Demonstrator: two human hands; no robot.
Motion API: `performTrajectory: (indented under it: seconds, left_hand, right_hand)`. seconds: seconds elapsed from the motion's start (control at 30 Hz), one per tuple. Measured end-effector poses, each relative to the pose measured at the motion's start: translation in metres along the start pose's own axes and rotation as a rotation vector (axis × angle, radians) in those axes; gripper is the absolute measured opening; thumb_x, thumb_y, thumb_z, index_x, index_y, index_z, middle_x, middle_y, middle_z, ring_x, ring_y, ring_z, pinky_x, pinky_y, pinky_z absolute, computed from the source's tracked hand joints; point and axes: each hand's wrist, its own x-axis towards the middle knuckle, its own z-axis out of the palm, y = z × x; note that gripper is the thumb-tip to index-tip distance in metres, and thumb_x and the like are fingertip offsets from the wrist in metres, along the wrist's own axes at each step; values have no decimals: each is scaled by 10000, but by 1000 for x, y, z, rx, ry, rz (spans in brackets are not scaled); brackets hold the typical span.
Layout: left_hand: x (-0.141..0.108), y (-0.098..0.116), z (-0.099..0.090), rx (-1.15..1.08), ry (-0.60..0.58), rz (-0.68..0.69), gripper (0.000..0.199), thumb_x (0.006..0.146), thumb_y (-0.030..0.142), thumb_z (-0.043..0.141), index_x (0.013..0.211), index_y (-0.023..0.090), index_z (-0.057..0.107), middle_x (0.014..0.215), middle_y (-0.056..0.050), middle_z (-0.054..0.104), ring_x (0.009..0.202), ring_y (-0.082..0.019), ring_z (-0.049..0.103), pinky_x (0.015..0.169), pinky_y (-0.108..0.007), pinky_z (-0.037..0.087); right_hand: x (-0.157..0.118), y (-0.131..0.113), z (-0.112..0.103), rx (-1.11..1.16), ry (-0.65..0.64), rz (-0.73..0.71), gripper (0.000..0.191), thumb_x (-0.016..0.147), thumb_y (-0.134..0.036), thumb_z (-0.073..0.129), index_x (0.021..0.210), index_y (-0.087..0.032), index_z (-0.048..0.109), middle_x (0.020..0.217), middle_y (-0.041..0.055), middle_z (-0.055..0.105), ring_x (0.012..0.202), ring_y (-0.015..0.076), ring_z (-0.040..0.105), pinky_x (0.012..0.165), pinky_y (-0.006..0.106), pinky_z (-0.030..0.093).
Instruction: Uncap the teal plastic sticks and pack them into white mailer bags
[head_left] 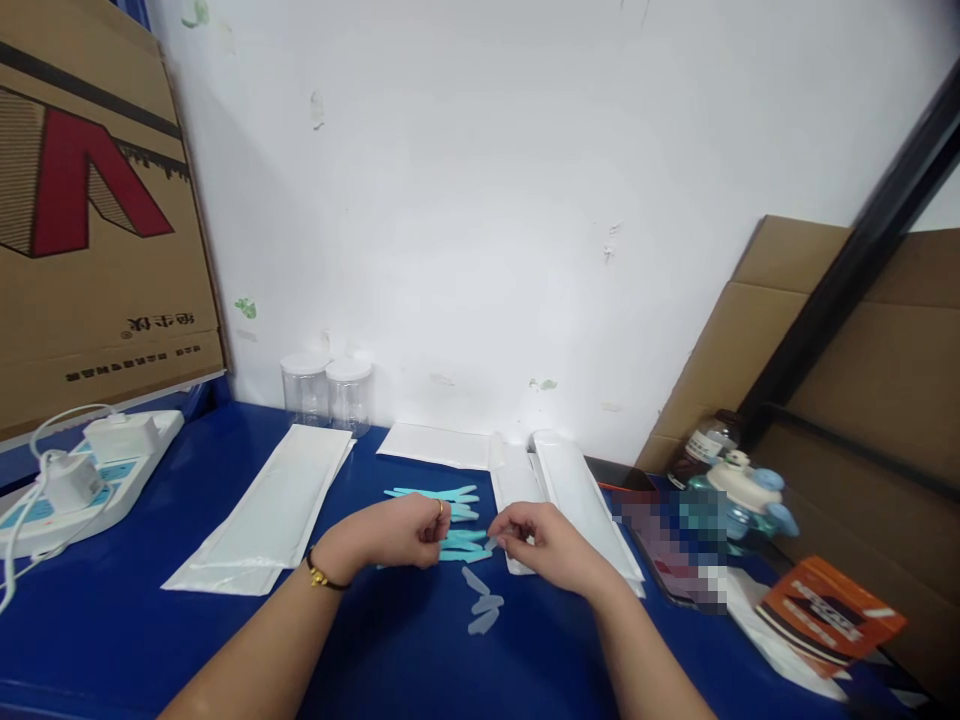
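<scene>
Several slim light-blue plastic sticks, apparently eyebrow razors, lie in a loose row on the blue table, partly covered by my left hand. My left hand is closed over their left part, thumb against the curled fingers; whatever it grips is hidden. Just right of the row, my right hand is closed in a pinch on a small translucent cap. Several similar loose translucent caps lie on the table in front of the razors, between my forearms.
White flat packets lie left, behind and right. Two clear jars stand at the wall. A power strip is far left. A phone, teal bottle, brown bottle and orange pouch are right.
</scene>
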Motion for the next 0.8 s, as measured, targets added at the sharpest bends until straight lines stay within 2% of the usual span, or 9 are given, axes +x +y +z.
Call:
performTrajectory:
  seconds: [0.07,0.13,0.2,0.33,0.43,0.63,0.8]
  left_hand:
    - [0,3,-1,-25,26,3,129,749,215,442,871,213,484,647,44,565,563,-110,525,506,-190,374]
    - [0,6,-3,27,117,24,103,816,271,407,871,212,471,654,41,533,564,-106,483,528,-199,364]
    - [1,9,-4,77,211,50,177,859,353,382,848,206,481,674,30,509,578,-109,443,546,-209,353]
    - [3,16,-7,6,288,111,384,925,423,236,832,192,530,789,-13,536,709,-133,475,661,-230,384]
    - [3,20,-8,28,298,152,413,930,419,238,792,183,547,792,-19,518,768,-142,478,699,-232,381]
    - [6,17,-5,195,265,173,410,924,415,285,679,173,508,709,-8,480,738,-143,456,637,-231,347]
    - [7,14,-4,230,273,188,408,930,409,273,695,176,511,706,-8,486,749,-145,455,632,-236,333]
  right_hand:
    - [2,2,0,23,50,9,164,766,-262,536,842,-196,665,658,8,597,580,123,520,531,225,385]
    - [4,7,-1,82,123,40,170,766,-305,556,845,-187,651,634,3,591,570,127,544,543,236,404]
    - [7,12,-2,179,188,77,192,753,-341,583,842,-180,635,629,1,592,557,130,561,557,251,428]
    - [9,16,-7,364,247,91,265,739,-400,611,844,-157,623,669,28,621,565,134,570,564,265,440]
    - [10,13,-6,434,262,76,284,742,-408,622,865,-152,615,672,28,624,584,134,579,561,253,424]
    - [11,8,-1,489,216,42,251,744,-388,641,832,-156,604,690,24,631,581,119,576,554,234,411]
    - [11,9,-1,487,237,33,213,753,-353,640,832,-159,605,683,19,631,575,114,578,559,233,416]
